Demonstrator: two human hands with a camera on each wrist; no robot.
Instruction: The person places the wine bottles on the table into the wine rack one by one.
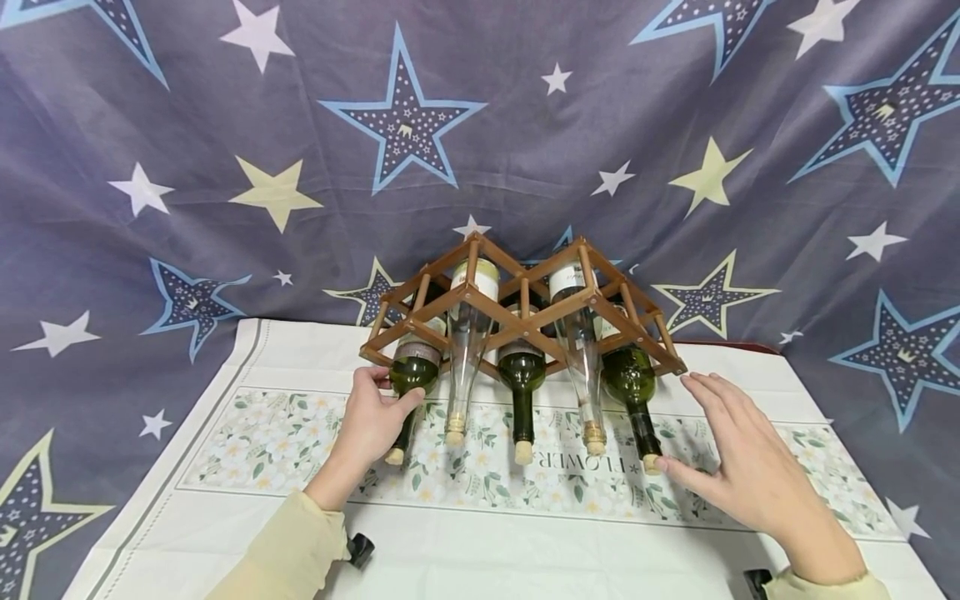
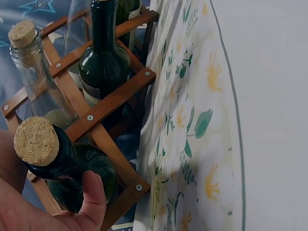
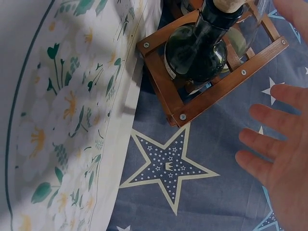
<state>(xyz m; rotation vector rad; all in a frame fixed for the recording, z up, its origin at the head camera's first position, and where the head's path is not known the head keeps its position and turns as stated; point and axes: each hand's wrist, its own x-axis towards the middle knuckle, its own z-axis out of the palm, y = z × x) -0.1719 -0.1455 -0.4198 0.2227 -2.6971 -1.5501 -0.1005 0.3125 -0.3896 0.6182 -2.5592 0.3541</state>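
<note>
A wooden lattice wine rack (image 1: 528,329) holds several corked bottles, necks toward me. My left hand (image 1: 378,421) grips the leftmost green wine bottle (image 1: 417,367), thumb across its shoulder and fingers on its outer side. In the left wrist view its cork (image 2: 36,141) rises above the thumb (image 2: 92,202). My right hand (image 1: 753,467) is spread beside the rack's right end, thumb tip close to the cork of the rightmost green bottle (image 1: 630,375). In the right wrist view the fingers (image 3: 269,144) are apart and extended, with nothing in them.
Two clear bottles (image 1: 467,350) lie in the upper slots, and another green bottle (image 1: 522,367) in the middle. Under the rack is a white tablecloth (image 1: 480,550) with a floral band. A star-patterned curtain (image 1: 487,158) hangs right behind the rack.
</note>
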